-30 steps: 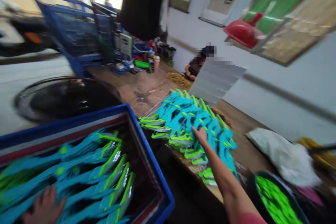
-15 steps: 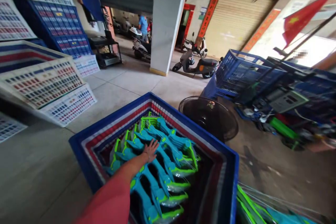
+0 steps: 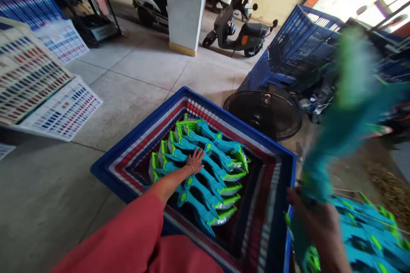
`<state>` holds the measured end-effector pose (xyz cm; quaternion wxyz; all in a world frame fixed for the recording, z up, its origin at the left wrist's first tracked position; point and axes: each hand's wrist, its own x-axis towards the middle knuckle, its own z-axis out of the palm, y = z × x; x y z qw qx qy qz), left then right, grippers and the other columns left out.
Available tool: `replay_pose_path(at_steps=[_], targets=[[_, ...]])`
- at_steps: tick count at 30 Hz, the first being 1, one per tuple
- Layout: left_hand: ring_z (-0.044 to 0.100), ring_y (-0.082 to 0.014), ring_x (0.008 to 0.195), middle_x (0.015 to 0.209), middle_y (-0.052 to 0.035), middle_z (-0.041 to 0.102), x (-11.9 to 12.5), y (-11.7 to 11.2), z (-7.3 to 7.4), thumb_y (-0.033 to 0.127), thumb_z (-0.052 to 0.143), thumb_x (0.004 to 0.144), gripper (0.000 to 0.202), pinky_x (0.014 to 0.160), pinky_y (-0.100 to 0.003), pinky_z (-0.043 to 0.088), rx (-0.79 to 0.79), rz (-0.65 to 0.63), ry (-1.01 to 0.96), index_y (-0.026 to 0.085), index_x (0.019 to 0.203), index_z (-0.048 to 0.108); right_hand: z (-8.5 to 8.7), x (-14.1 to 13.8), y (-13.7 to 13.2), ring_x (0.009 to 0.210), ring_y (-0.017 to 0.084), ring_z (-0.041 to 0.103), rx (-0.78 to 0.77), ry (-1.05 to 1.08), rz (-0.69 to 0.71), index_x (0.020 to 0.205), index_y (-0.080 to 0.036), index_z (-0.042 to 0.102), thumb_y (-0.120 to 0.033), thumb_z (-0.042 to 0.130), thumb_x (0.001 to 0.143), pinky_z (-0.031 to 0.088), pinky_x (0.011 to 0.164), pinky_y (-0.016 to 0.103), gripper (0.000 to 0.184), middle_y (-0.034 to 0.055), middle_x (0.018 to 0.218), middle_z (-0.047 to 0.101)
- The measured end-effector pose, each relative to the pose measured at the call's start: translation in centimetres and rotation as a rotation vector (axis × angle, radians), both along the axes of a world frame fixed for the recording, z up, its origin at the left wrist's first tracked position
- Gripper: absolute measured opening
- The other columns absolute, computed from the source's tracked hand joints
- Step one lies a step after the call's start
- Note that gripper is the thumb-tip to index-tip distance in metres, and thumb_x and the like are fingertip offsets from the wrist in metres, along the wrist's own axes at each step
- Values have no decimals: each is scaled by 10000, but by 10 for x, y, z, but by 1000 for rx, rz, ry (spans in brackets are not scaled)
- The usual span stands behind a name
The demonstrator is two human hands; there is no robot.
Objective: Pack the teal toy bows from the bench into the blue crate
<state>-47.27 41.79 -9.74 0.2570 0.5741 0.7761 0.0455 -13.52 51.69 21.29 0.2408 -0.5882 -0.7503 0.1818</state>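
Observation:
My left hand (image 3: 196,161) lies flat, fingers stretched, on top of the teal and green plastic toy bows (image 3: 205,187) nested in rows inside a blue crate (image 3: 128,147). Beyond the crate's right edge, my right hand (image 3: 323,224) is wrapped around another toy bow (image 3: 339,136), held upright and smeared by motion. Strings run across several of the bows. Below my right hand, more teal and green bows (image 3: 368,230) lie in a pile, partly hidden by the hand and cut off by the picture's edge.
A round black fan (image 3: 262,113) stands against the crate's far right side. Blue crates (image 3: 288,47) are stacked behind it, and white crates (image 3: 60,106) stand at left. A pillar (image 3: 185,8) and a scooter (image 3: 240,34) are farther back. Part of another person's hand (image 3: 381,130) shows at right.
My right hand has come into view at right, holding up a toy bow. My left hand still rests on the bows in the crate. The view has tipped downward.

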Motion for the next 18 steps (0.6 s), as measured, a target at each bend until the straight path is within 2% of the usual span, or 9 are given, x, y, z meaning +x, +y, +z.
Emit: replay_pose_path(at_steps=[2, 6, 8, 10, 12, 14, 18], targets=[[-81, -330, 1590, 1739, -54, -16, -5, -4, 3, 430, 501, 969, 805, 1247, -625, 210, 25, -33, -15, 215, 1651, 131, -10, -40, -9, 585, 220, 578, -43, -63, 82, 849, -242, 648, -729, 687, 682, 391, 542, 316, 516, 41, 659, 641], [-60, -325, 1593, 1739, -71, 15, -10, -7, 2, 438, 506, 956, 813, 1253, -627, 186, 32, -64, -41, 201, 1648, 151, -60, -123, -7, 615, 213, 572, -161, -115, 185, 865, -234, 578, -668, 567, 712, 372, 592, 310, 461, 25, 663, 617], [-63, -337, 1592, 1739, -73, 23, -10, -5, -1, 441, 515, 947, 819, 1235, -639, 219, 21, -68, -52, 213, 1647, 158, -84, -143, -7, 626, 213, 561, -229, -91, 174, 812, -232, 552, -648, 580, 669, 386, 617, 323, 441, 25, 655, 599], [-69, -350, 1590, 1738, -73, 27, -9, -4, -4, 449, 519, 939, 825, 1218, -653, 241, 15, -69, -57, 225, 1648, 161, -99, -151, -11, 637, 215, 560, -320, -21, 145, 779, -224, 556, -634, 601, 649, 409, 625, 331, 433, 25, 646, 592], [-71, -357, 1588, 1738, -73, 19, -8, -3, -6, 460, 520, 935, 832, 1205, -663, 255, 15, -69, -57, 216, 1648, 165, -102, -153, -19, 620, 205, 551, -430, 122, 96, 805, -206, 590, -617, 607, 682, 428, 601, 325, 429, 16, 637, 591], [-67, -355, 1589, 1736, -75, 8, -7, -4, -7, 468, 513, 937, 833, 1204, -666, 253, 25, -72, -56, 200, 1647, 169, -97, -153, -30, 599, 188, 542, -503, 297, 26, 883, -195, 627, -591, 616, 739, 434, 564, 308, 422, 8, 663, 607], [-65, -334, 1592, 1735, -67, -8, -6, -8, -8, 469, 492, 945, 814, 1210, -663, 244, 53, -78, -61, 204, 1646, 174, -80, -154, -53, 769, 225, 652, -389, 558, -59, 1011, -208, 680, -561, 640, 821, 503, 651, 317, 404, 59, 884, 695]])
